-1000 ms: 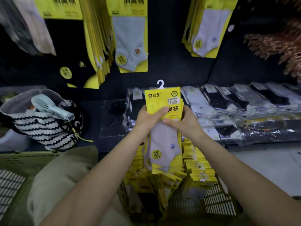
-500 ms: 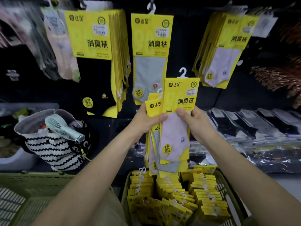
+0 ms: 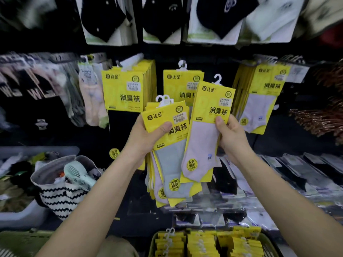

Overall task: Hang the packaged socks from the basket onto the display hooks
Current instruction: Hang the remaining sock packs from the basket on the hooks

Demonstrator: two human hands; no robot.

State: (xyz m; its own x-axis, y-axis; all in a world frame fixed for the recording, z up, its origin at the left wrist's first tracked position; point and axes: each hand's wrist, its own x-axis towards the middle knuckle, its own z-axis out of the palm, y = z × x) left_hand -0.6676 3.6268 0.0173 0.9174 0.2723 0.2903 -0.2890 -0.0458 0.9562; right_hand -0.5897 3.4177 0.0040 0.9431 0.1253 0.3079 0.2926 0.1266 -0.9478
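Yellow sock packs in both hands

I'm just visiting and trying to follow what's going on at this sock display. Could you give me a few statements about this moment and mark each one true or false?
1. The right hand holds a single yellow pack with a pale pink sock. True.
2. The left hand is empty. False: it grips a fanned stack of yellow packs.
3. The single pack already hangs on a display hook. False: its white hanger is free, held in front of the wall.
4. The basket at the bottom has yellow packs in it. True.
5. A striped bag on the left holds a small handheld fan. True.
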